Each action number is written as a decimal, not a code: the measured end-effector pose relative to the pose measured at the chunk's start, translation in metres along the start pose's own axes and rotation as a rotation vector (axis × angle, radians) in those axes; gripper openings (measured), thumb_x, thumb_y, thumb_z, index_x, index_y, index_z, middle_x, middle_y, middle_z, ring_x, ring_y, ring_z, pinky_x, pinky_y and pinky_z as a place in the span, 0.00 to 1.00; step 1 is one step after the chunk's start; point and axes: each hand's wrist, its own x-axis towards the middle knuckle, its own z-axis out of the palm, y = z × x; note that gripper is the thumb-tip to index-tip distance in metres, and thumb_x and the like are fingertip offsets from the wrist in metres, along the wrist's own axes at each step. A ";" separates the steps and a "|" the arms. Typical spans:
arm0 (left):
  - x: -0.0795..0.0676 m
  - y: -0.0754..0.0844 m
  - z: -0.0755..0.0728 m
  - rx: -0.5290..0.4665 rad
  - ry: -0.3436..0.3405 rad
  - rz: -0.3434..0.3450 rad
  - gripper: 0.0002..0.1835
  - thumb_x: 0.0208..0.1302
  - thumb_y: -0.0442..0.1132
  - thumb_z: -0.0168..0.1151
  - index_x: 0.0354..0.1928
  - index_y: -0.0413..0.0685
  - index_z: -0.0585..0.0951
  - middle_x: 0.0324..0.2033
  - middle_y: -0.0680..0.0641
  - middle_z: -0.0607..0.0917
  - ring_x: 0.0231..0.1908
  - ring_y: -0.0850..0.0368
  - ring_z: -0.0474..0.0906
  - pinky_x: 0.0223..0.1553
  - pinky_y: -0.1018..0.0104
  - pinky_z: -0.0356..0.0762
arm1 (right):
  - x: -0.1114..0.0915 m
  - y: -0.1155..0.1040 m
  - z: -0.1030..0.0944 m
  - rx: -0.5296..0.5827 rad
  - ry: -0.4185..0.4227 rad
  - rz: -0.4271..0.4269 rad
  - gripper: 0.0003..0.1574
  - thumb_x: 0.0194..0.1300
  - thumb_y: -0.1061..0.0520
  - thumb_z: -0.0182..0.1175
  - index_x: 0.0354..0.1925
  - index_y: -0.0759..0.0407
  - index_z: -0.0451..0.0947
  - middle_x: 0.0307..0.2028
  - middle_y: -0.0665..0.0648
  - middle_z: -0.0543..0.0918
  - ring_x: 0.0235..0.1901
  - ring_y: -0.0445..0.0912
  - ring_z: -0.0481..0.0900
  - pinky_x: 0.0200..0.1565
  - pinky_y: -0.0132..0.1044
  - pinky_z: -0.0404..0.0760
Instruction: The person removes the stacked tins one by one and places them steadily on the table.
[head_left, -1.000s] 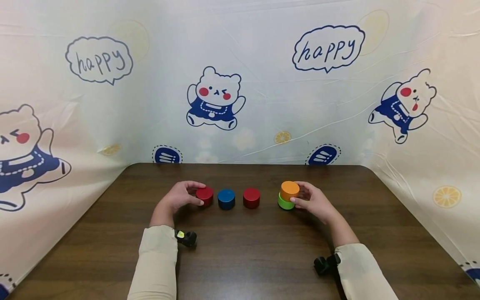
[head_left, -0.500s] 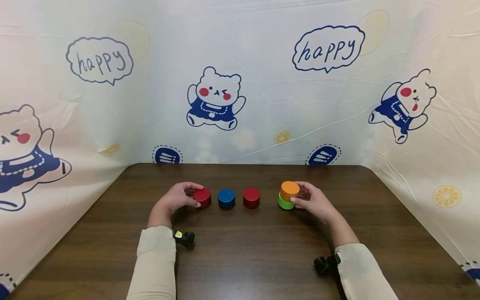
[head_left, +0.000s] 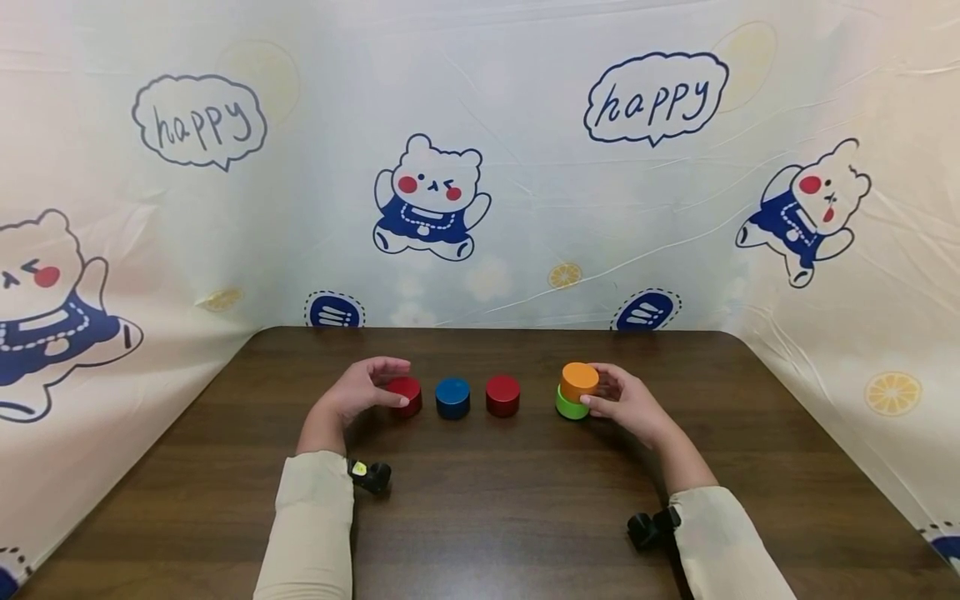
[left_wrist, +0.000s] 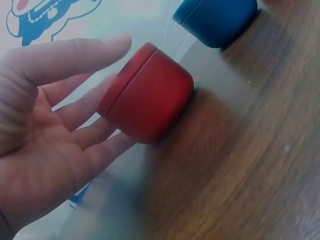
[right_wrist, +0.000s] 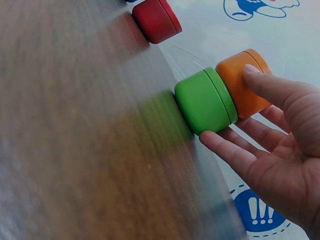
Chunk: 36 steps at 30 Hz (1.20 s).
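Observation:
Several small round lidded jars stand along the back half of the table. My left hand (head_left: 360,390) is around the leftmost red jar (left_wrist: 155,95), its fingers spread. In the left wrist view the thumb is apart from this jar and the other fingers lie partly behind it; whether they touch it I cannot tell. My right hand (head_left: 628,407) pinches an orange jar (head_left: 580,382), which sits on top of a green jar (right_wrist: 204,102). The right thumb presses on the orange side, and a lower fingertip reaches the green jar's base.
Between the hands stand a blue jar (head_left: 453,399) and another red jar (head_left: 502,397), apart from each other. The brown wooden table (head_left: 495,508) ends at a printed cloth backdrop (head_left: 525,183).
The leftmost red jar has shifted slightly left, away from the blue jar. The left fingers have since loosened and lifted from it. My right hand and the orange-and-green stack have stayed still.

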 end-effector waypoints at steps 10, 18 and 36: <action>0.003 0.015 0.005 -0.053 0.010 0.057 0.36 0.53 0.33 0.73 0.66 0.47 0.71 0.65 0.38 0.71 0.65 0.42 0.67 0.60 0.49 0.70 | 0.001 0.000 -0.001 -0.001 -0.004 -0.002 0.41 0.64 0.55 0.66 0.69 0.59 0.60 0.62 0.66 0.70 0.59 0.59 0.72 0.51 0.44 0.81; 0.008 0.024 0.012 -0.042 0.049 0.102 0.36 0.53 0.37 0.75 0.65 0.51 0.72 0.64 0.43 0.74 0.65 0.43 0.67 0.60 0.47 0.71 | 0.001 -0.001 -0.001 -0.009 -0.002 0.000 0.40 0.64 0.55 0.66 0.69 0.59 0.60 0.62 0.66 0.71 0.59 0.59 0.72 0.51 0.44 0.80; 0.013 0.037 0.038 -0.086 0.146 0.183 0.31 0.55 0.38 0.74 0.62 0.49 0.74 0.59 0.44 0.77 0.60 0.45 0.72 0.58 0.50 0.73 | 0.000 -0.001 0.000 -0.013 0.004 0.014 0.40 0.64 0.55 0.66 0.69 0.59 0.61 0.62 0.65 0.71 0.59 0.59 0.72 0.51 0.44 0.81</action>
